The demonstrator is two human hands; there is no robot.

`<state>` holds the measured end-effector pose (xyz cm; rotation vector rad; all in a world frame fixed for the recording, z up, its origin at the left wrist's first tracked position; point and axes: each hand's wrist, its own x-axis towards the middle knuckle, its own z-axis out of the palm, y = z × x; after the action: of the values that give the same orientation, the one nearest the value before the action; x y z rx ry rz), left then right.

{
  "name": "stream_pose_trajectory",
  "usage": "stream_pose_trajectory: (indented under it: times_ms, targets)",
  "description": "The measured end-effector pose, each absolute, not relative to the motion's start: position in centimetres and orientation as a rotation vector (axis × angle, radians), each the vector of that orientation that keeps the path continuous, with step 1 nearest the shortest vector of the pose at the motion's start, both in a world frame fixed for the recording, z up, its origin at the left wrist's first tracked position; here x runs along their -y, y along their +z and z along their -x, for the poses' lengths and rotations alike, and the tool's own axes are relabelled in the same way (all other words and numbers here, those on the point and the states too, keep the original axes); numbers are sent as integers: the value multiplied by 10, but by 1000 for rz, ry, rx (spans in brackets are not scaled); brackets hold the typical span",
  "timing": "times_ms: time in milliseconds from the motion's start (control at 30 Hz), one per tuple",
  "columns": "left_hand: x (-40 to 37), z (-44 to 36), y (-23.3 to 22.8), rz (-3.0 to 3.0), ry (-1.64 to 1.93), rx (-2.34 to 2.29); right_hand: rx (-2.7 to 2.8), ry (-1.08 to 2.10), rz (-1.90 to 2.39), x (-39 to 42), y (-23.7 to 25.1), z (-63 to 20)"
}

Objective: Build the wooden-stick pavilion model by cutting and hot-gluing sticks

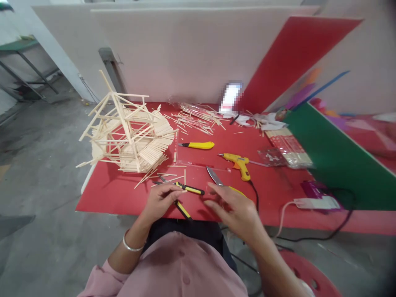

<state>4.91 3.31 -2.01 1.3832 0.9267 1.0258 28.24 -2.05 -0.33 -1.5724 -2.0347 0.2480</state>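
Two hands work low over the near edge of the red surface (117,194). The left hand (161,202) pinches a thin pale wooden stick (178,192), its tip lying across the black-and-yellow handles of small pliers (185,196) resting just in front. The right hand (236,208) is spread, fingers loose, gripping nothing, beside a knife blade (214,176). A stick-built house model (130,136) stands at the far left, a yellow glue gun (238,163) further back.
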Motion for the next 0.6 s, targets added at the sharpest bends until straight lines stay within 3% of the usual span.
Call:
stream_pose_trajectory:
  times_ms: [100, 367, 500, 600]
  targets:
    - [-32, -62, -18, -1240, 931, -846, 1993, 431, 1284, 9, 8, -255]
    - [-20, -103, -13, -421, 1068, -667, 1594, 285, 1355, 6, 2, -229]
    - [-17, -112, -15, -423, 1127, -750, 1919, 551, 1314, -3, -6, -270]
    - [-19, -105, -15, -523, 1146, -788, 1744, 274, 1799, -22, -21, -338]
